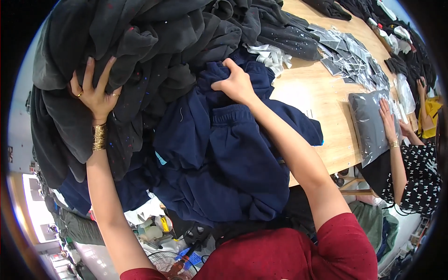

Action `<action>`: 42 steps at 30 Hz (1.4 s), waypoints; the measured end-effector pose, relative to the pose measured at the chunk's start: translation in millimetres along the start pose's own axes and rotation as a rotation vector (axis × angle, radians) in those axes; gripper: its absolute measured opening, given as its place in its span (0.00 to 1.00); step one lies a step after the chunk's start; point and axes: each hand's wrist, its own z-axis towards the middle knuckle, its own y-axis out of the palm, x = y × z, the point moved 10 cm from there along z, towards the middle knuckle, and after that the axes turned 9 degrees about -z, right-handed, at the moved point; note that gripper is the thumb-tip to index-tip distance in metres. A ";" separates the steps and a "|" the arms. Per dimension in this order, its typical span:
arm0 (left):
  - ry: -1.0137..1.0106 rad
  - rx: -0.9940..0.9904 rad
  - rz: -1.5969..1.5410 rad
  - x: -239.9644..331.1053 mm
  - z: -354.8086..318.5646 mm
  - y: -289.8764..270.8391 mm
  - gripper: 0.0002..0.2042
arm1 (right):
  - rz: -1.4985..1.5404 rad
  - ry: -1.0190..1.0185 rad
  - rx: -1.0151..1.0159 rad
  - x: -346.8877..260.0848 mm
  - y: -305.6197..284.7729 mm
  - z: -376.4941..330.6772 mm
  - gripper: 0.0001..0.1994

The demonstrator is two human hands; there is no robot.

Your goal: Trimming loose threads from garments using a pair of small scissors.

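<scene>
A tall heap of black garments (182, 42) fills the left and far part of the table. My left hand (97, 88) presses against its near side with fingers spread, a gold bracelet at the wrist. To the right, a navy garment (242, 158) with a gathered elastic band hangs over the table's near edge. My right hand (234, 83) is closed on bunched navy cloth above that band, thumb and fingers pinching a fold. How far the navy cloth reaches under the black heap is hidden.
Grey plastic packets (347, 53) lie scattered on the wooden table (308, 91). Crumpled white material (270, 57) sits beside the heap. At right, another person's hand (386, 119) rests on a grey clear-wrapped package (368, 126). A wire-guarded fan (172, 263) stands below.
</scene>
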 end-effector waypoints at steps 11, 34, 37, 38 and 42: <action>0.012 0.083 -0.010 1.3 8.1 -2.3 0.20 | -0.276 -0.188 -0.264 -44.4 3.8 -13.6 0.28; 0.069 0.146 -0.006 -2.8 -9.3 -1.3 0.24 | 0.286 -0.011 -0.306 -85.2 -77.1 -14.5 0.12; 0.080 0.177 0.009 -3.9 -6.8 -4.3 0.24 | 0.280 0.017 -0.290 -90.6 -102.5 -33.3 0.14; 0.067 0.157 0.004 -5.7 -6.9 -4.4 0.24 | 0.267 -0.006 -0.293 -96.4 -110.4 -36.8 0.15; 0.032 0.080 0.045 6.3 -4.9 7.3 0.25 | 0.400 -0.031 -0.207 -90.3 -146.8 -35.4 0.19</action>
